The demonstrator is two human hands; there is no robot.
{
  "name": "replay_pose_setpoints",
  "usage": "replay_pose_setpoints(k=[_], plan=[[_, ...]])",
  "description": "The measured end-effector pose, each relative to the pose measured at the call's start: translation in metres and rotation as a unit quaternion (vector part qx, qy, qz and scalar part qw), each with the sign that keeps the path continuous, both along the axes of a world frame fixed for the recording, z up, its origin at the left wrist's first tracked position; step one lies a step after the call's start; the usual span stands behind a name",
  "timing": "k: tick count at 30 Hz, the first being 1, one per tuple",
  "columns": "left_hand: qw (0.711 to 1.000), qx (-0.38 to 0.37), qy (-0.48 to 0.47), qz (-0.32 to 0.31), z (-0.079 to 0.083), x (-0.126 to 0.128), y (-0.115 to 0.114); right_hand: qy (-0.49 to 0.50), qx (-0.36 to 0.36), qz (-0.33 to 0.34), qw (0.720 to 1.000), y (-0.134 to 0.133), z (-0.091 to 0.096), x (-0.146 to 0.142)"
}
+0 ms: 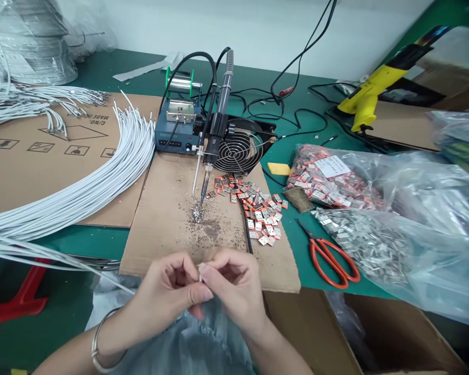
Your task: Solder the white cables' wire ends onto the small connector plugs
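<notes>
My left hand (172, 291) and my right hand (234, 286) meet at the near edge of the cardboard work mat (168, 219), fingers pinched together on a small pale part (200, 274) between the thumbs. A thin white cable (101, 276) runs from the left toward my hands. Beyond the hands a soldering iron (209, 156) hangs tip-down in its stand over a patch of solder splatter (199, 213). A scatter of small orange-and-white connector pieces (258, 208) lies just right of the iron.
A bundle of white cables (101, 177) curves across flat cardboard at left. A solder station (177, 130) and small fan (238, 151) stand behind the mat. Red-handled scissors (330, 258), bags of parts (359, 245), a yellow heat gun (371, 91) and an open carton (375, 333) sit right.
</notes>
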State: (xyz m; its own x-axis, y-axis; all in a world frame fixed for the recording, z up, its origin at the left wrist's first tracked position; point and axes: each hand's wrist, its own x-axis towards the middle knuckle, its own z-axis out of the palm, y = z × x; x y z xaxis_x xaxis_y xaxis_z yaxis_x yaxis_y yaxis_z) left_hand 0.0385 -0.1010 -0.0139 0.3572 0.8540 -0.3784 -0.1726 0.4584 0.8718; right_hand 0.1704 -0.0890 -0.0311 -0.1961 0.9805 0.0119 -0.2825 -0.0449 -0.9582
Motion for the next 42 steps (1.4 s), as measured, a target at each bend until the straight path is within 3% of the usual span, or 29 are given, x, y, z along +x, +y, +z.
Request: replay_pose_setpoints(k=[2,4,6,8,12,15,23,28,31,35,37,40,42], plan=[[1.000,0.018,0.023,-0.005,0.001,-0.003,-0.001,0.055,-0.057,0.050,0.996,0.006,0.000,0.005],[0.998,0.034,0.043,-0.014,0.003,-0.009,-0.002,0.099,-0.075,0.045,0.991,0.012,0.003,0.014],[0.998,0.033,0.050,-0.011,0.005,-0.014,-0.004,0.081,-0.033,-0.024,0.996,0.016,0.007,0.022],[0.998,0.025,0.055,-0.004,0.006,-0.017,-0.005,0.001,0.022,-0.042,0.999,0.016,0.011,0.025],[0.994,0.060,0.090,-0.009,0.002,-0.018,-0.006,-0.104,0.070,0.059,0.990,0.011,0.018,0.019],[0.983,0.110,0.144,-0.016,-0.001,-0.018,-0.007,-0.133,0.100,0.063,0.984,0.008,0.019,0.014],[0.963,0.178,0.195,0.048,-0.007,-0.011,-0.009,-0.103,0.180,-0.052,0.977,-0.001,0.005,0.006],[0.958,0.195,0.207,0.030,-0.009,-0.012,-0.010,-0.110,0.188,-0.016,0.976,0.001,0.007,0.012],[0.954,0.214,0.204,0.043,-0.010,-0.011,-0.010,-0.175,0.247,-0.014,0.953,0.001,0.011,0.017],[0.939,0.273,0.191,0.089,-0.011,-0.008,-0.010,-0.254,0.355,-0.046,0.899,-0.006,0.016,0.018],[0.924,0.307,0.203,0.100,-0.011,-0.007,-0.011,-0.268,0.365,-0.043,0.891,-0.009,0.019,0.020],[0.903,0.346,0.238,0.091,-0.012,-0.008,-0.013,-0.278,0.335,0.002,0.900,-0.007,0.024,0.025],[0.903,0.341,0.248,0.082,-0.011,-0.008,-0.013,-0.284,0.313,0.037,0.906,-0.003,0.026,0.029]])
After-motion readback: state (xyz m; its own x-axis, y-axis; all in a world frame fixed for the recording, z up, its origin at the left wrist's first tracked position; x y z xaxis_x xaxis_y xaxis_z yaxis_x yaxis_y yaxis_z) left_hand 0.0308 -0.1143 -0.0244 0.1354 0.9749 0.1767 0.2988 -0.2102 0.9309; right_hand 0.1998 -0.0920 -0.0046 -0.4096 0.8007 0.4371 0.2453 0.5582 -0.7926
